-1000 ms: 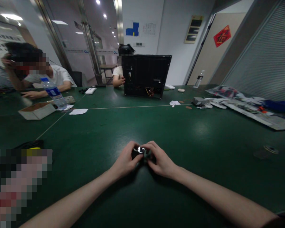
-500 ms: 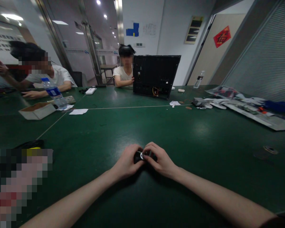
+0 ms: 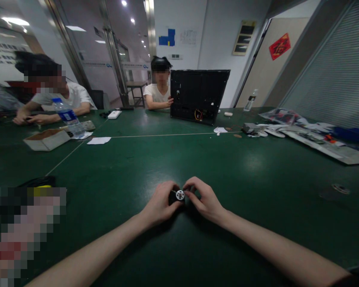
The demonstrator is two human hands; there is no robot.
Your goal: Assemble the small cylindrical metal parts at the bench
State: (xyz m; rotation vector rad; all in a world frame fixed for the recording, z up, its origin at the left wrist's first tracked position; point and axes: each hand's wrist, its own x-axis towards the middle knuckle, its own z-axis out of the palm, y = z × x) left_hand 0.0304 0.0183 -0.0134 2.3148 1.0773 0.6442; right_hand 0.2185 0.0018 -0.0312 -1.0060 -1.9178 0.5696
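My left hand (image 3: pixel 160 203) is closed around a small black part that looks like a servo motor (image 3: pixel 173 197), with its fingers and thumb curled about the sides. A white round disc (image 3: pixel 180 195) with holes in it faces up on this part, near the thumb tip. Just to the right, my right hand (image 3: pixel 203 200) has its thumb and fingertips brought together in a pinch at the disc's edge. Whether anything small sits between those fingertips is too fine to make out. Both hands are low over the green table (image 3: pixel 179 163).
Across the table a person (image 3: pixel 157 93) steadies an upright black panel (image 3: pixel 199 95). Another person (image 3: pixel 74 93) sits at the left behind a water bottle (image 3: pixel 68 116) and an open box (image 3: pixel 48 140). Boards and wrappings (image 3: pixel 314 135) lie at the right, near a round metal object (image 3: pixel 341 189).
My right fingers have drawn slightly right and off the white disc, which now shows fully. My left hand keeps its grip. The black panel has shifted a little right.
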